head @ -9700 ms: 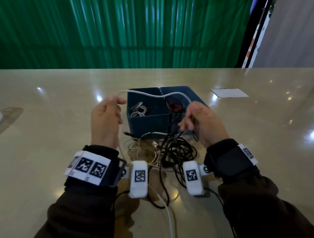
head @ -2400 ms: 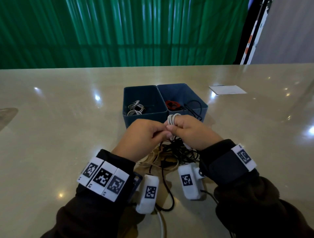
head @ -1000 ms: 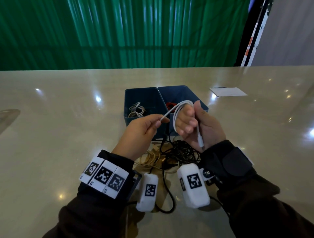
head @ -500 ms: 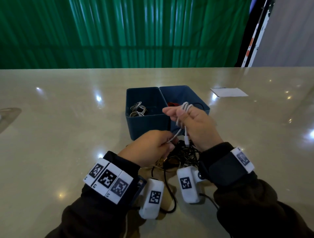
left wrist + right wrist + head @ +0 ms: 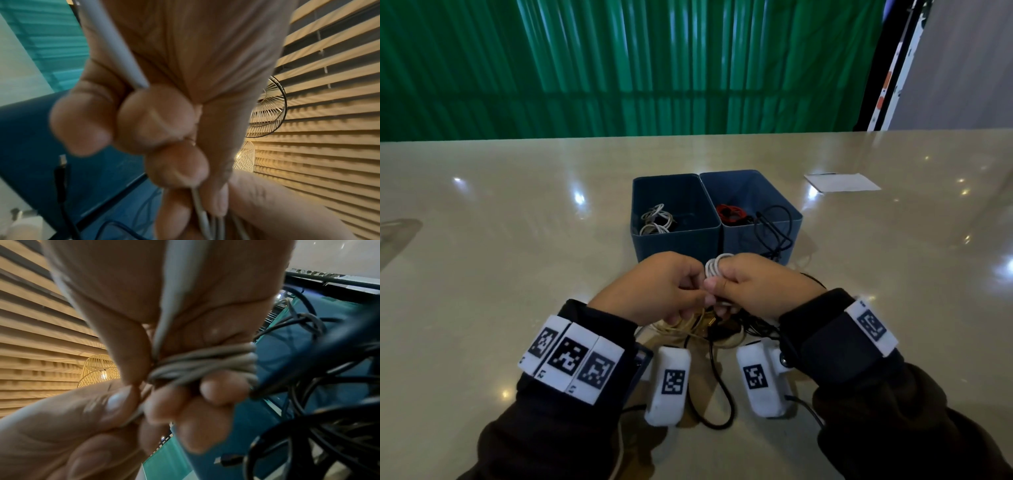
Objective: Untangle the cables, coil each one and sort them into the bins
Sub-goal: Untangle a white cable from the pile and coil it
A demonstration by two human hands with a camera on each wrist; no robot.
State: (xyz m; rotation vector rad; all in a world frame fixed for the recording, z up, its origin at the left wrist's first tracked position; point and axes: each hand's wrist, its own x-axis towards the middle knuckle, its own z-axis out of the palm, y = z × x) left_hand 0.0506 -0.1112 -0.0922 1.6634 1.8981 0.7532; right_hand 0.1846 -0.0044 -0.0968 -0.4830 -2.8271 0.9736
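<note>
Two hands meet before the bins (image 5: 717, 219): your right hand (image 5: 758, 287) grips the white cable (image 5: 717, 267) coil, your left hand (image 5: 657, 291) pinches its tail. Left wrist: fingers (image 5: 156, 118) curl round the strand. Right wrist: loops (image 5: 203, 365) bunch beside the black tangle (image 5: 320, 410); slacken, and they likely spring apart or snag.

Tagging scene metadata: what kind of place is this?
Probably an indoor data-collection setup in a lounge or office, not a workshop. A broad glossy table fronts a green curtain; the wrist views show slatted blinds and a wire-cage lamp.
</note>
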